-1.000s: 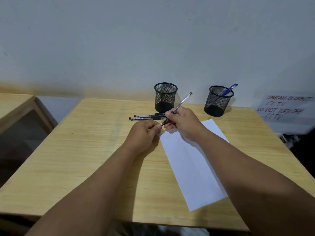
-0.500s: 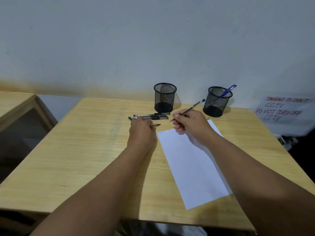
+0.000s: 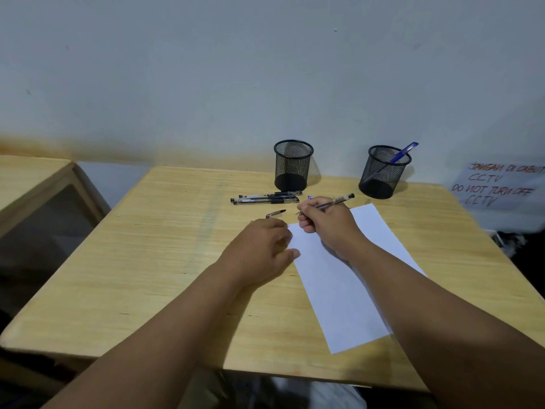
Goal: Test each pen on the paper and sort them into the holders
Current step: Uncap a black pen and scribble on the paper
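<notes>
My right hand (image 3: 326,224) grips an uncapped clear pen (image 3: 336,201), its tip down at the top left corner of the white paper (image 3: 348,278). My left hand (image 3: 262,249) lies flat with spread fingers on the paper's left edge, holding nothing. The pen's cap (image 3: 275,214) lies on the table just beyond my left hand. Three capped black pens (image 3: 265,198) lie side by side in front of the left mesh holder (image 3: 292,165), which looks empty. The right mesh holder (image 3: 383,172) holds one blue pen (image 3: 402,152).
The wooden table (image 3: 147,261) stands against a white wall. A second wooden table (image 3: 26,184) stands at the left. A handwritten CCTV notice (image 3: 498,184) hangs at the right, past the table edge.
My left hand pulled the cap off, set it on the table, then moved back onto the paper's edge. My right hand turned the pen and lowered its tip to the paper.
</notes>
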